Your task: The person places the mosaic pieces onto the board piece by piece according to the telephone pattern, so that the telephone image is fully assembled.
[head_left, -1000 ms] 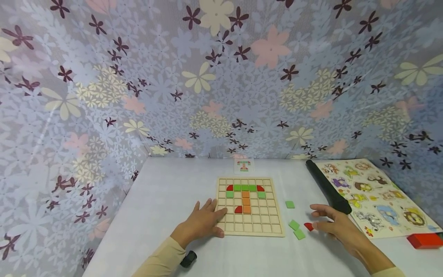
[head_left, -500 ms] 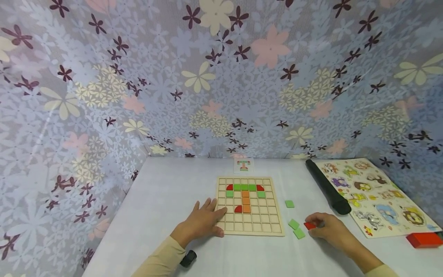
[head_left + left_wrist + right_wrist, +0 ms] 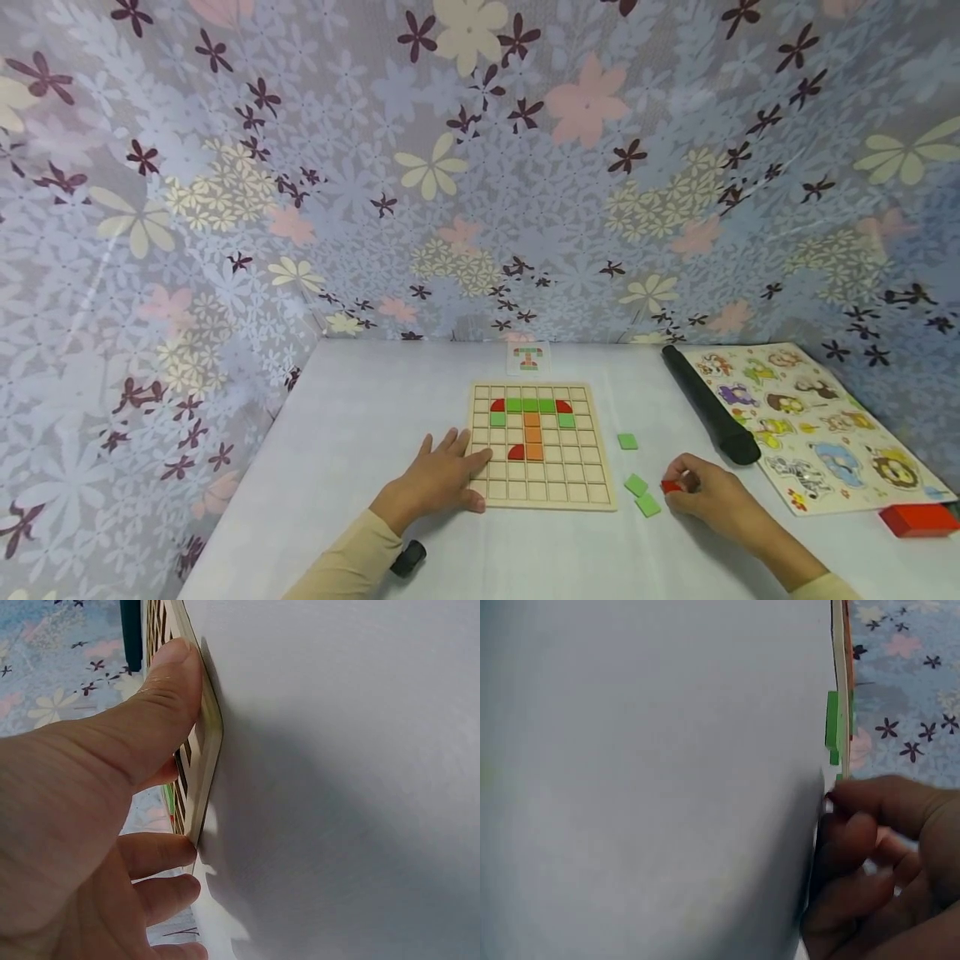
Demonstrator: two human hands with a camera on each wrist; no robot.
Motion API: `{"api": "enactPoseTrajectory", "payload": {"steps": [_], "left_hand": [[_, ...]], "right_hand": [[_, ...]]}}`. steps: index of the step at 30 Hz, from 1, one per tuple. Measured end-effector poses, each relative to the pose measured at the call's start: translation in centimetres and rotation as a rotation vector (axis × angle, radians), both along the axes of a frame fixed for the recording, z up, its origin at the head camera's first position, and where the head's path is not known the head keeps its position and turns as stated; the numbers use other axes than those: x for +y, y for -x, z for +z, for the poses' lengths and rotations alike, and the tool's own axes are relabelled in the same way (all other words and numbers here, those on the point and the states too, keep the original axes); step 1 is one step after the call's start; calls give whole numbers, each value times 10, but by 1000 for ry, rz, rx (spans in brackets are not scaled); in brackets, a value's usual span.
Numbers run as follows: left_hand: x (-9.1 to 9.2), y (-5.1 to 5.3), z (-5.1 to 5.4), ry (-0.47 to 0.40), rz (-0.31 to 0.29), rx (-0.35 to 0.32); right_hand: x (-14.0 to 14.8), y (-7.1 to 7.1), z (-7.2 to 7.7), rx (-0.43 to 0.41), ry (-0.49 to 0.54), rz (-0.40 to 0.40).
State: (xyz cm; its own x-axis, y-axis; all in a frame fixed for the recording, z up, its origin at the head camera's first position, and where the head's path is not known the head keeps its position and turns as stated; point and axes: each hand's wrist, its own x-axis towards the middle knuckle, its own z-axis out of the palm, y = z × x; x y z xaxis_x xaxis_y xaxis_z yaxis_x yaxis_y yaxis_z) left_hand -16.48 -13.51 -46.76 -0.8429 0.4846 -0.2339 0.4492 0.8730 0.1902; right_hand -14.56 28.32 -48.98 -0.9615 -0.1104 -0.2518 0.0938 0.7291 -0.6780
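A wooden grid board (image 3: 573,483) lies on the white table, with green, red and orange tiles set in a T-like pattern. My left hand (image 3: 435,482) rests on its left edge, fingers spread; in the left wrist view the thumb (image 3: 172,682) lies over the rim. Right of the board, my right hand (image 3: 708,498) pinches a red quarter-round tile (image 3: 670,486) between thumb and finger, low over the table. Its fingers partly cover the tile. Two green tiles (image 3: 636,484) lie just left of that hand, and another green tile (image 3: 627,442) lies farther back.
A small pattern card (image 3: 528,359) lies behind the board. To the right are a black microphone-like object (image 3: 708,404), an animal puzzle board (image 3: 825,433) and a red block (image 3: 918,521). A small black object (image 3: 408,560) sits by the left forearm.
My right hand has come down and slightly left, and its thumb and finger have closed on the red tile. The left hand has stayed in place on the board.
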Motion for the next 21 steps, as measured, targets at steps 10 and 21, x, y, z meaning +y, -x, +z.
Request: {"api": "enactPoseTrajectory", "payload": {"steps": [10, 21], "left_hand": [[-1, 1, 2, -2, 1, 2], [0, 0, 2, -10, -13, 11]], "right_hand": [[3, 17, 23, -14, 501, -81], [-30, 35, 31, -77, 800, -133]]}}
